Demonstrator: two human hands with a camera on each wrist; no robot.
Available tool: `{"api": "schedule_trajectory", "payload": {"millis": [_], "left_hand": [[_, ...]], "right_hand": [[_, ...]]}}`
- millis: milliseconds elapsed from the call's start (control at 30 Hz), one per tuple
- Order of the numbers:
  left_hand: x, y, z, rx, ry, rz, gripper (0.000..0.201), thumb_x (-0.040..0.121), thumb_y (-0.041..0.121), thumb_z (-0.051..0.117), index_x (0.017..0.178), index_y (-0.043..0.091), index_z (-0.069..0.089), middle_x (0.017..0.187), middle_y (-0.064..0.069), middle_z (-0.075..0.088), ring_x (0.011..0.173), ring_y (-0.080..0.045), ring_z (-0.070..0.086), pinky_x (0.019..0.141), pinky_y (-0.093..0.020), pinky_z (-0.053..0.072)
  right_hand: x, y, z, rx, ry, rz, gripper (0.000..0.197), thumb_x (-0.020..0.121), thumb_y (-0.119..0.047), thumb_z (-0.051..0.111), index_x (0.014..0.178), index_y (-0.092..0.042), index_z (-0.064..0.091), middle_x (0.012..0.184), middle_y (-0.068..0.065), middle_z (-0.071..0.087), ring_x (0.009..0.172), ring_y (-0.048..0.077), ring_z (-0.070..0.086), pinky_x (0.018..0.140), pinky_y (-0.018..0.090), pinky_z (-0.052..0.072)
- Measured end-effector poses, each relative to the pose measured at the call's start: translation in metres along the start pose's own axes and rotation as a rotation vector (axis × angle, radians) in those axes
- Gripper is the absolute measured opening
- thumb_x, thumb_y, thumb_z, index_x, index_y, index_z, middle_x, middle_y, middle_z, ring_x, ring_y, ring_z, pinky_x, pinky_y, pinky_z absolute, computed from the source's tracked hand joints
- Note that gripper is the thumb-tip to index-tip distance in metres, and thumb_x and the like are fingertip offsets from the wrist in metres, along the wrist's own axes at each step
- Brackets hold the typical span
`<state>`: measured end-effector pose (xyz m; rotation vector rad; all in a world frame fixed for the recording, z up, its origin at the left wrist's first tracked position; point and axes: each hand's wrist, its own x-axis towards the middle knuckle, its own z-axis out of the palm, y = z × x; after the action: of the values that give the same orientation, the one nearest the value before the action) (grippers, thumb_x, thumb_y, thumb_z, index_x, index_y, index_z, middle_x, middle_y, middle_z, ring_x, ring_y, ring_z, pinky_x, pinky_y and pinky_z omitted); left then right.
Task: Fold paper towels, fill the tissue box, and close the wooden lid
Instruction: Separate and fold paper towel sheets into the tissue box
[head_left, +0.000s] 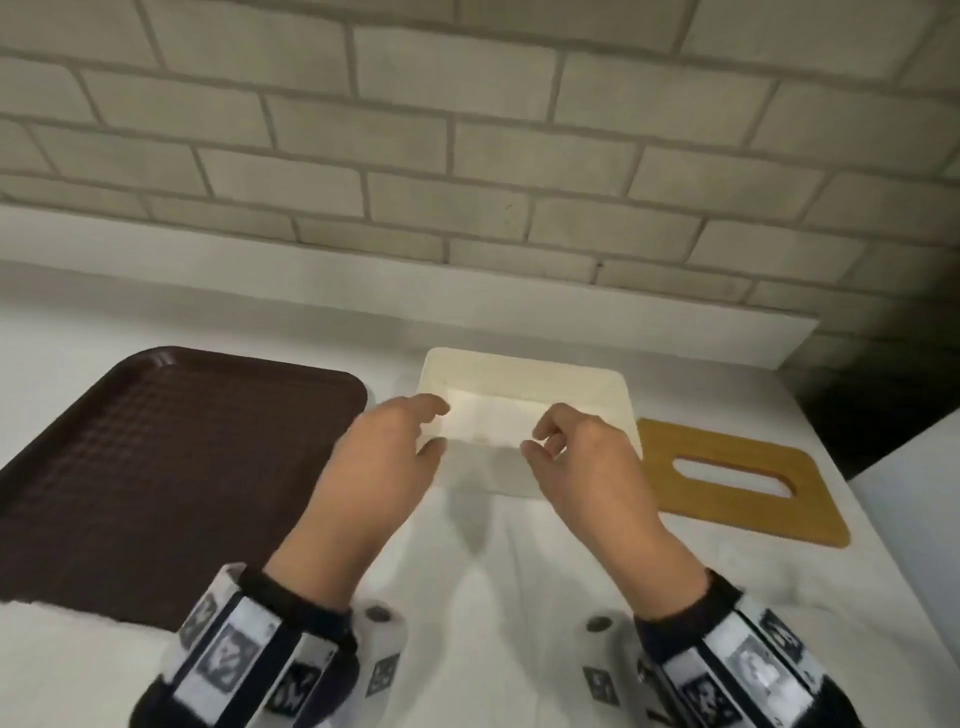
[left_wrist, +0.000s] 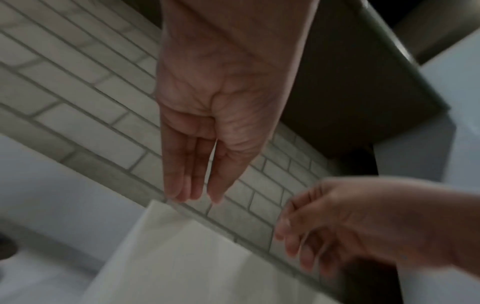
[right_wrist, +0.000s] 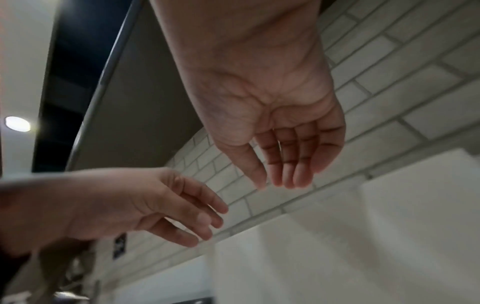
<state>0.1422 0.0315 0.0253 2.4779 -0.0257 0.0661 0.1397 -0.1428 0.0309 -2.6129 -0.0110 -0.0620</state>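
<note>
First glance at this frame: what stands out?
Two bare hands, left hand and right hand, hover open over the open white tissue box at center, with a folded paper towel lying inside. The wooden lid lies flat to its right; a dark brown tray sits left.

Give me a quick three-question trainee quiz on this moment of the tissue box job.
1. True or false: the wooden lid already sits on the tissue box.
2. Which lies to the left of the box? A) the brown tray B) the lid C) a roll of tape
3. Fill in: the left hand and right hand hover over the box with fingers relaxed, holding ____.

Key:
1. False; the lid lies flat on the counter, right of the box.
2. A.
3. Nothing; folded white paper shows between them in the box.
</note>
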Motion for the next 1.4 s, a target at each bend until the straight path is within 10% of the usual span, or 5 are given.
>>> {"api": "schedule_trajectory", "payload": {"millis": [233, 567, 800, 1067, 1400], "left_hand": [[-0.090, -0.042, -0.012, -0.100, 0.062, -0.216, 0.024, 0.086, 0.016, 0.064, 0.108, 0.025, 0.069, 0.096, 0.009, 0.071, 0.079, -0.002, 0.063, 0.073, -0.016, 0.040], [-0.116, -0.053, 0.005, -0.127, 0.078, -0.229, 0.029, 0.086, 0.020, 0.067, 0.114, 0.028, 0.065, 0.096, 0.012, 0.067, 0.080, -0.006, 0.064, 0.080, -0.026, 0.050], [-0.115, -0.048, 0.010, -0.280, 0.112, -0.237, 0.032, 0.091, 0.025, 0.060, 0.122, 0.028, 0.059, 0.102, 0.012, 0.064, 0.079, 0.011, 0.054, 0.066, -0.002, 0.035], [-0.108, -0.033, 0.017, -0.424, 0.158, -0.214, 0.034, 0.095, 0.030, 0.053, 0.128, 0.029, 0.054, 0.114, 0.013, 0.059, 0.091, 0.002, 0.055, 0.068, -0.004, 0.036], [-0.100, -0.054, 0.043, -0.700, -0.108, -0.374, 0.055, 0.077, 0.026, 0.077, 0.126, 0.023, 0.053, 0.118, 0.008, 0.066, 0.109, -0.013, 0.063, 0.100, -0.042, 0.049]], "right_hand": [[-0.051, 0.000, 0.056, -0.110, -0.434, 0.233, 0.056, 0.090, -0.028, 0.059, 0.134, -0.007, 0.031, 0.116, 0.010, 0.055, 0.106, 0.025, 0.058, 0.072, 0.026, 0.041], [-0.057, 0.000, 0.072, 0.001, -0.265, 0.206, 0.032, 0.091, -0.013, 0.053, 0.123, -0.011, 0.049, 0.104, 0.010, 0.064, 0.093, 0.027, 0.061, 0.069, 0.030, 0.047], [-0.062, 0.012, 0.043, 0.379, -0.094, 0.157, 0.012, 0.089, -0.025, 0.061, 0.088, -0.014, 0.067, 0.068, 0.001, 0.064, 0.069, 0.015, 0.055, 0.056, 0.018, 0.038], [-0.075, 0.016, 0.019, 0.640, 0.076, -0.067, 0.010, 0.093, -0.026, 0.056, 0.088, -0.020, 0.061, 0.071, 0.022, 0.063, 0.068, 0.039, 0.056, 0.065, 0.047, 0.049], [-0.076, 0.012, 0.028, 0.723, 0.081, -0.091, 0.016, 0.091, -0.037, 0.055, 0.092, -0.022, 0.059, 0.078, 0.024, 0.062, 0.074, 0.046, 0.057, 0.067, 0.058, 0.049]]}}
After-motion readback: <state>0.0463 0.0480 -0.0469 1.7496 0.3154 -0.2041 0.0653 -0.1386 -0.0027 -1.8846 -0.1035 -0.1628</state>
